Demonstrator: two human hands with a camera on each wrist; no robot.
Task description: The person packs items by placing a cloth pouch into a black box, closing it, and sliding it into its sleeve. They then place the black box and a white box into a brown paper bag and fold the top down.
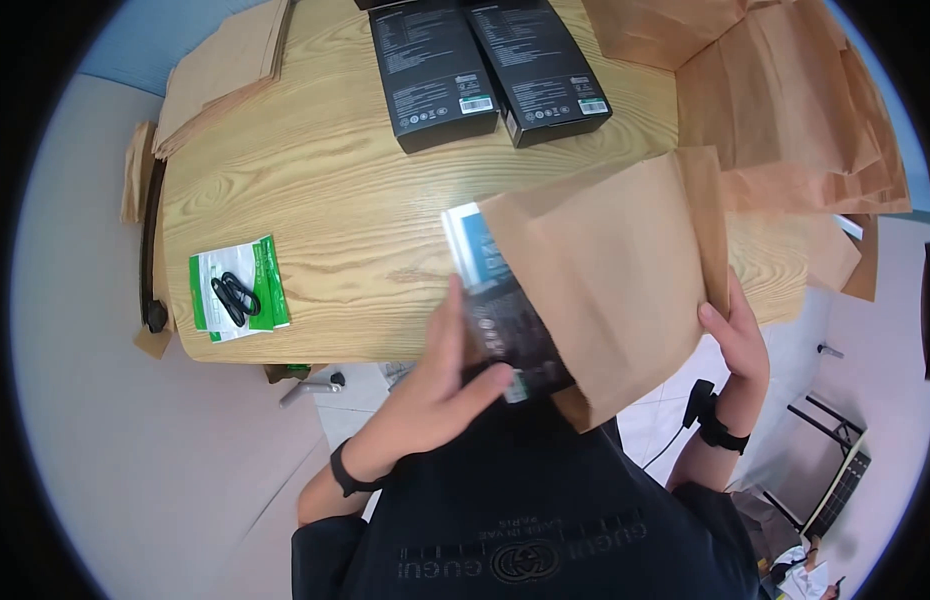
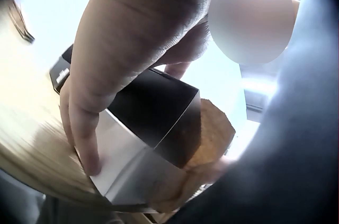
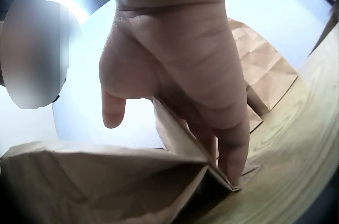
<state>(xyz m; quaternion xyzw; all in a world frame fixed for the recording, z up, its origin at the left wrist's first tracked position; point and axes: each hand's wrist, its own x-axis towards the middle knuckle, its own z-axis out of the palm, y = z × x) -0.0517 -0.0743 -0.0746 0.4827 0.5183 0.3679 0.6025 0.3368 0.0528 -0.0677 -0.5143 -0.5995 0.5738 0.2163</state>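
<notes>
A black box (image 1: 510, 320) with a white and light-blue end sits partly inside a brown paper bag (image 1: 615, 280), its left end sticking out of the bag's mouth. My left hand (image 1: 430, 385) grips that protruding end, thumb on the near side and fingers along the far side. In the left wrist view the box (image 2: 153, 105) shows dark faces and a pale one under the fingers. At the opposite end of the bag, my right hand (image 1: 740, 335) holds the folded bottom, thumb in front and fingers behind. The part of the box inside the bag is hidden.
Two black boxes (image 1: 435, 80) (image 1: 540, 75) lie at the table's far side. Green-and-white packets (image 1: 275, 290) with a coiled black cable (image 1: 235, 298) lie at left. Flat paper bags (image 1: 225, 65) are stacked at the far left; opened brown bags (image 1: 785, 100) stand at right.
</notes>
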